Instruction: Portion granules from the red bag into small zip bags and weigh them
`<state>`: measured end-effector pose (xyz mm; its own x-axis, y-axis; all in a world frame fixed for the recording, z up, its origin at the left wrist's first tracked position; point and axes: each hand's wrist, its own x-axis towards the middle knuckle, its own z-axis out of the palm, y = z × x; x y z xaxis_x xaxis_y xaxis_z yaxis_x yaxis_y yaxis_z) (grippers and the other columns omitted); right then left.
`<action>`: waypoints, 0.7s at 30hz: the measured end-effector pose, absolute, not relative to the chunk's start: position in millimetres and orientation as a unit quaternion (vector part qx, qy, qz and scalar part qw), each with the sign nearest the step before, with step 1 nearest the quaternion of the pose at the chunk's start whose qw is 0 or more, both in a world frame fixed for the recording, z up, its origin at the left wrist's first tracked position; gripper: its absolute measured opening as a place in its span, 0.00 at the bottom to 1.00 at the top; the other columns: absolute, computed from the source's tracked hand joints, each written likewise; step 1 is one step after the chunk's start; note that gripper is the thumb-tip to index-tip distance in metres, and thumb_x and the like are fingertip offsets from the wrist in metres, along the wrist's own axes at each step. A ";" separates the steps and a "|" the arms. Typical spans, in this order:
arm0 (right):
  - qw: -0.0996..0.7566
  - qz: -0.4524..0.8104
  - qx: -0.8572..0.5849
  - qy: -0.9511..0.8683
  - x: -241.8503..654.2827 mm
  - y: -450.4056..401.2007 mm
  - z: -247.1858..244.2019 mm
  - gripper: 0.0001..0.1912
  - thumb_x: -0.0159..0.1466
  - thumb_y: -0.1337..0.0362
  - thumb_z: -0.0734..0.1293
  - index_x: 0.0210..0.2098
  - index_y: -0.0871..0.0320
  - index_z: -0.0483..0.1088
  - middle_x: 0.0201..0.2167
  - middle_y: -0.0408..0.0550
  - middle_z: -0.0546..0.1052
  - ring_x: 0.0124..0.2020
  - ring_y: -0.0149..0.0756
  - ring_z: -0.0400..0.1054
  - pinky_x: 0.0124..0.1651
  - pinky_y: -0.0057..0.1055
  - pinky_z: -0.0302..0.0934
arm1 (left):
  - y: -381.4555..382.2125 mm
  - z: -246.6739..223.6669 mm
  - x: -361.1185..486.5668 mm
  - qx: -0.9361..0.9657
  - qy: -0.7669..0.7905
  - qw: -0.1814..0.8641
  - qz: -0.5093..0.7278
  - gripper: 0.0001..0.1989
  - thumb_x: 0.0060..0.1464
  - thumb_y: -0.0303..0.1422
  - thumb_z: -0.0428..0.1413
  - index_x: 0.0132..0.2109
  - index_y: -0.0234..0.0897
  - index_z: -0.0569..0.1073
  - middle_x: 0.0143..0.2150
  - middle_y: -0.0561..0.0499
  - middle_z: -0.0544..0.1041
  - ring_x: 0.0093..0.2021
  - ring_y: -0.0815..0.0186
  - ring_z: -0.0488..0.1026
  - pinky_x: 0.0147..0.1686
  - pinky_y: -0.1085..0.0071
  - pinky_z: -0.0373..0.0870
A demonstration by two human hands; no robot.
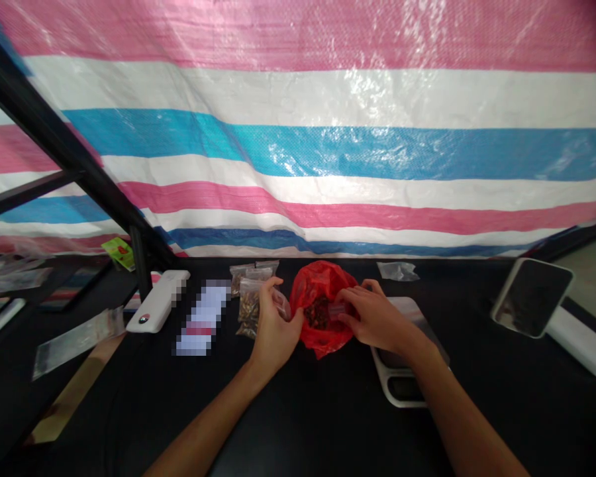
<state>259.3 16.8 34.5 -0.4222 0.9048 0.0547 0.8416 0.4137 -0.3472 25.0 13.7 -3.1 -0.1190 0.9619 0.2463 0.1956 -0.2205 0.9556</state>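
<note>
A red plastic bag (322,346) stands open on the black table, with small brown pieces (318,313) inside. My left hand (275,334) is closed on the bag's left edge, thumb at the rim. Over the bag's right side, my right hand (370,315) pinches a small clear zip bag (338,310) that reaches into the red bag; how full it is cannot be made out. Several filled zip bags (249,301) of brownish pieces lie beside my left hand, partly behind it. Beneath my right hand and forearm is a grey-and-white kitchen scale (395,391), partly covered.
A clear empty-looking bag (397,270) lies behind the scale. At right, a phone (532,298) leans near a white object (583,341). At left are a white power bank-like block (159,301), a blurred-out sheet (203,318) and a clear packet (77,341). Striped sheeting (298,152) hangs behind.
</note>
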 end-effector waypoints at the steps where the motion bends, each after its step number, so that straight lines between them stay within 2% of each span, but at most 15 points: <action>1: 0.110 0.138 -0.528 -0.831 259.9 16.2 34.8 0.01 0.66 0.66 0.68 0.37 0.55 0.72 0.35 0.44 0.80 0.41 0.39 0.72 0.55 0.41 0.47 | 16.3 -3.0 24.1 0.556 0.511 0.355 0.551 0.31 0.48 0.23 0.63 0.58 0.41 0.62 0.41 0.54 0.67 0.35 0.70 0.70 0.39 0.73 0.69; 5: 0.095 0.154 -0.537 -0.824 259.4 13.4 34.8 0.01 0.66 0.65 0.68 0.38 0.54 0.72 0.34 0.43 0.80 0.38 0.38 0.72 0.53 0.40 0.49 | 22.1 -6.5 22.9 0.543 0.490 0.412 0.543 0.30 0.51 0.25 0.62 0.58 0.42 0.60 0.42 0.55 0.67 0.32 0.72 0.68 0.35 0.74 0.67; 11: 0.086 0.142 -0.551 -0.818 253.6 12.8 35.1 0.09 0.68 0.61 0.68 0.47 0.52 0.73 0.46 0.47 0.81 0.48 0.44 0.75 0.56 0.40 0.52 | 23.8 -10.1 23.3 0.528 0.487 0.400 0.569 0.27 0.50 0.25 0.62 0.55 0.42 0.62 0.43 0.54 0.66 0.36 0.71 0.70 0.37 0.74 0.69; 16: 0.076 0.134 -0.539 -0.828 251.2 13.2 33.9 0.13 0.65 0.66 0.69 0.50 0.52 0.73 0.49 0.47 0.81 0.48 0.44 0.75 0.54 0.37 0.56 | 23.2 -9.9 21.9 0.543 0.499 0.440 0.513 0.25 0.55 0.29 0.61 0.57 0.42 0.62 0.44 0.53 0.72 0.33 0.71 0.72 0.37 0.72 0.71; 21: 0.074 0.135 -0.539 -0.828 247.7 12.1 29.2 0.15 0.65 0.66 0.70 0.52 0.52 0.72 0.49 0.46 0.81 0.47 0.44 0.76 0.50 0.35 0.58 | 21.2 -10.6 23.8 0.522 0.507 0.491 0.479 0.24 0.57 0.32 0.59 0.59 0.40 0.62 0.38 0.54 0.76 0.34 0.68 0.76 0.38 0.71 0.75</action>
<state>247.7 12.1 29.2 -0.4074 0.9130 -0.0230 0.8727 0.3818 -0.3044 23.8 21.2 -10.6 0.0269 0.9996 0.0031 0.0587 -0.0047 0.9983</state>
